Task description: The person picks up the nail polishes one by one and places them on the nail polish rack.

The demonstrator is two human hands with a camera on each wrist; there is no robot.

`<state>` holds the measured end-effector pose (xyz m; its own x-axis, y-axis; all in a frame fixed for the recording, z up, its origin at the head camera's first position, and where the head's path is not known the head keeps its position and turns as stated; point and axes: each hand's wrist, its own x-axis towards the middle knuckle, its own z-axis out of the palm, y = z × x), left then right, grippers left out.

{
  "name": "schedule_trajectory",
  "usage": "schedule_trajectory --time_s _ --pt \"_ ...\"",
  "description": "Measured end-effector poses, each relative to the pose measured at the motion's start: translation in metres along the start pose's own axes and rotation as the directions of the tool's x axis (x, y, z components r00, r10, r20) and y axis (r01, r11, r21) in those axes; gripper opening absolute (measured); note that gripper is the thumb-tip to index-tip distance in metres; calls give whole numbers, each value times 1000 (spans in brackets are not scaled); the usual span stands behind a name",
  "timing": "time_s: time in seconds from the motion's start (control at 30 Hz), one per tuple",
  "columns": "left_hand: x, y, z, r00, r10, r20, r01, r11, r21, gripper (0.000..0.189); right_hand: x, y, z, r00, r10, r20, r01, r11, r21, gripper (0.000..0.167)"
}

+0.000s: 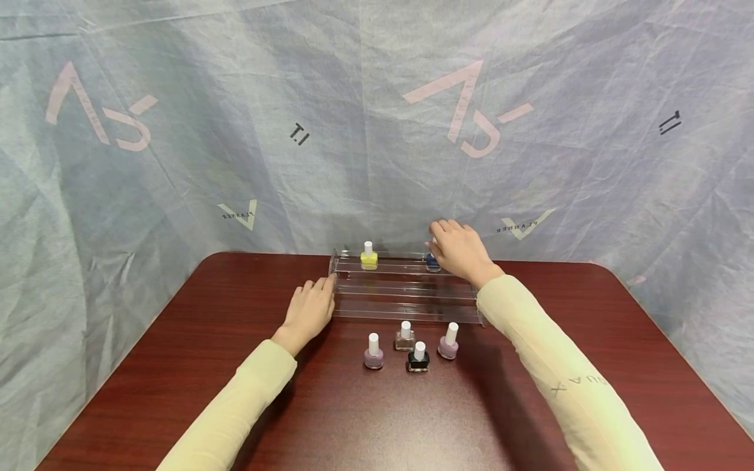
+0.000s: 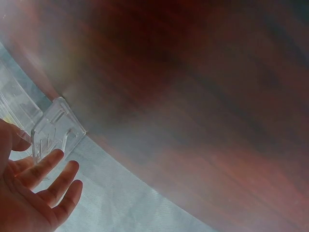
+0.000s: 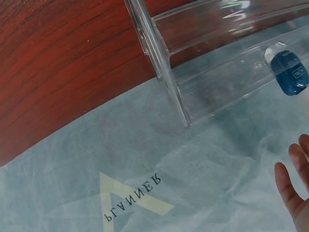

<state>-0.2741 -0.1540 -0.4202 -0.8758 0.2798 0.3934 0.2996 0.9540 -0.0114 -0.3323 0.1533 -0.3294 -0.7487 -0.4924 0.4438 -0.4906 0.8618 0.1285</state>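
The blue bottle [image 1: 432, 263] is on the top tier of the clear rack [image 1: 406, 311], towards its right end. The right hand [image 1: 462, 252] is at its top; whether the fingers pinch it or have released it, I cannot tell. The left hand [image 1: 309, 307] grasps the rack's left end. Better to brace there gently, and lift the right fingers straight up, without tipping the bottle.

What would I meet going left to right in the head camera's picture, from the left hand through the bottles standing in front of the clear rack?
Left hand → left mauve bottle → brownish bottle → black bottle → right mauve bottle.
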Motion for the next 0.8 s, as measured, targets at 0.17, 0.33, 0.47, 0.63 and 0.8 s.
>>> schedule_trajectory --time_s 0.17,0.33,0.47,0.63,0.8 --pt "0 -1 0 1000 -4 14 4 1000 4 45 -1 -2 -4 1000 -7 -20 7 1000 -5 26" --pt "-1 -1 0 1000 -3 18 3 1000 7 45 -6 -2 -7 997 -25 -76 25 1000 -1 27" --pt "-1 -1 -1 1000 1 14 -1 1000 7 45 -11 -3 -10 995 -41 -94 40 999 -9 28" --pt "-1 -1 -1 1000 2 15 -2 1000 8 45 -19 -4 -14 995 -50 -82 48 998 -34 28" --pt "0 0 -1 1000 3 14 -3 1000 7 45 -28 -6 -16 995 -59 -85 57 998 -28 29"
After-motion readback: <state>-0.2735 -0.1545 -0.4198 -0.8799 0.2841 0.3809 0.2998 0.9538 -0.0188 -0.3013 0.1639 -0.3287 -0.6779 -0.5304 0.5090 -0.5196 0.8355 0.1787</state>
